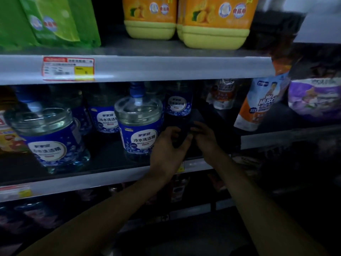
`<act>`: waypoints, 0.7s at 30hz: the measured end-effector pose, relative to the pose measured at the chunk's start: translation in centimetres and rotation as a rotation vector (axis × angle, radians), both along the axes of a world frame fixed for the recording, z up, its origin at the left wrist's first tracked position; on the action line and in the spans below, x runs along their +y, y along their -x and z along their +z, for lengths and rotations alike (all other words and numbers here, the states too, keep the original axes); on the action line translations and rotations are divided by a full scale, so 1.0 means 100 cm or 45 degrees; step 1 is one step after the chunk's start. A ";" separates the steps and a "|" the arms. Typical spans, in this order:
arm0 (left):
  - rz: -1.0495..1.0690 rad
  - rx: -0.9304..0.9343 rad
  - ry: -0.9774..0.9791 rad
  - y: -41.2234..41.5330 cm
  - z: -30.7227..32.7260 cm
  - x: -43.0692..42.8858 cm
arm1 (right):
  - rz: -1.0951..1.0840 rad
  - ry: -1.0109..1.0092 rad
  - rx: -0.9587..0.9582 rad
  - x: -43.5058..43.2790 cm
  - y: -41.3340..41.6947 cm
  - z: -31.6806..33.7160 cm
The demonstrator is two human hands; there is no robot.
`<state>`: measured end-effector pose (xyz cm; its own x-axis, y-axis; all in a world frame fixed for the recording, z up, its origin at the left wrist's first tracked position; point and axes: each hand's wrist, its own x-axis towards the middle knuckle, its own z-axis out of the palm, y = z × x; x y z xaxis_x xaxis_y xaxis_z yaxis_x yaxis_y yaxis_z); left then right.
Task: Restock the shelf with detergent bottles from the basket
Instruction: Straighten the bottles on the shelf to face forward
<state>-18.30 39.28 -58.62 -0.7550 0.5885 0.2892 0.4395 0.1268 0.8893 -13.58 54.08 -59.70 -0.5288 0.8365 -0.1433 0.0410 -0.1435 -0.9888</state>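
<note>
Open shelf gap (208, 115) right of blue-label bottle (141, 124).

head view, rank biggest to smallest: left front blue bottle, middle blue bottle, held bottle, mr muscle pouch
1. left front blue bottle, nearest the camera
2. middle blue bottle
3. mr muscle pouch
unranked: held bottle, lower part too dark to judge

My left hand (170, 143) and right hand (204, 135) grip a dark detergent bottle (178, 106) on the middle shelf (114, 174); a matching blue-labelled bottle (141, 126) stands just beside, at its nine o'clock.
</note>
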 end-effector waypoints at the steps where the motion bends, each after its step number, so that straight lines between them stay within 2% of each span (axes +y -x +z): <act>1: 0.005 -0.003 -0.002 0.002 -0.002 0.002 | 0.006 0.005 -0.001 0.000 0.006 0.000; 5: 0.001 -0.015 0.011 0.011 -0.005 0.006 | 0.038 0.040 0.033 0.005 0.031 -0.006; 11: -0.056 -0.080 0.015 0.011 -0.005 0.006 | 0.006 -0.230 -0.136 0.011 0.057 -0.008; 13: -0.069 -0.080 0.017 0.013 -0.006 0.007 | -0.063 -0.121 -0.007 0.014 0.064 -0.009; 16: -0.102 -0.095 0.009 0.014 -0.008 0.006 | 0.044 -0.104 -0.023 0.013 0.065 -0.010; 19: -0.116 -0.123 -0.016 0.015 -0.008 0.006 | 0.035 0.017 0.122 0.012 0.066 -0.012; 21: -0.116 -0.133 -0.036 0.014 -0.007 0.007 | 0.049 0.034 0.132 0.017 0.070 -0.014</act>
<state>-19.73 39.99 -59.27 -0.7254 0.6490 0.2293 0.3531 0.0649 0.9333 -20.57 55.75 -61.07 -0.5736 0.8120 -0.1081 -0.0552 -0.1700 -0.9839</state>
